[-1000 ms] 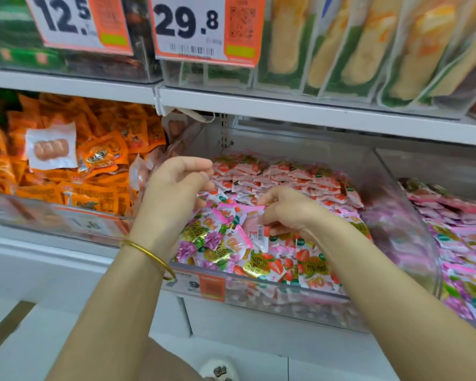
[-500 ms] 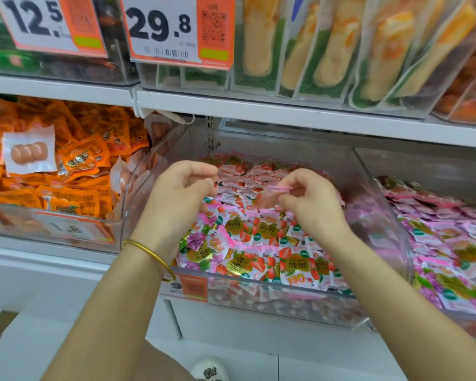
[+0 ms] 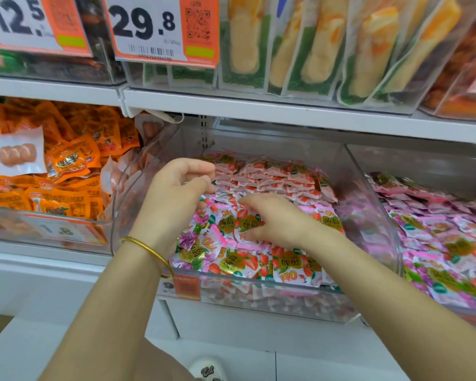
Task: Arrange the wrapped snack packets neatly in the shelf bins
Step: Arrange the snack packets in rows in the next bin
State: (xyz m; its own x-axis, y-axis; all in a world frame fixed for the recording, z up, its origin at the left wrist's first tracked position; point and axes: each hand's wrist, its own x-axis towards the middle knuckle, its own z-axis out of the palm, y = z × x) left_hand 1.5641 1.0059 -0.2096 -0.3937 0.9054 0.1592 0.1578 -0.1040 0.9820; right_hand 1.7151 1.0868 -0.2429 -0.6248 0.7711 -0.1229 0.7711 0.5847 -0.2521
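Down from the air, where it pinched a pink packet half a second ago, the right hand (image 3: 275,218) now sits palm-down on the snack packets (image 3: 231,259) in the middle clear bin (image 3: 259,303). Its grip is open: the fingers are spread and slightly bent, the tips touch the wrappers, and nothing is enclosed. The left hand (image 3: 176,193) hovers in much the same spot as before, at the bin's left side just above the pile, with its fingers curled towards the thumb. Whether that grip has hold of anything I cannot tell. A gold bangle (image 3: 146,248) circles the left wrist.

At the back of the bin, the upright packets (image 3: 272,174) stand on edge in tight rows, their long axes running across the bin from left to right. At the front and under the right hand, the packets lie flat, faces up. Their printed strawberries and grapes are turned at mixed angles, so their long axes point every which way.

Left of this bin, orange packets (image 3: 66,166) fill a neighbouring bin, and to the right pink packets (image 3: 437,243) fill another. Above, a price tag (image 3: 149,28) reads 29.8
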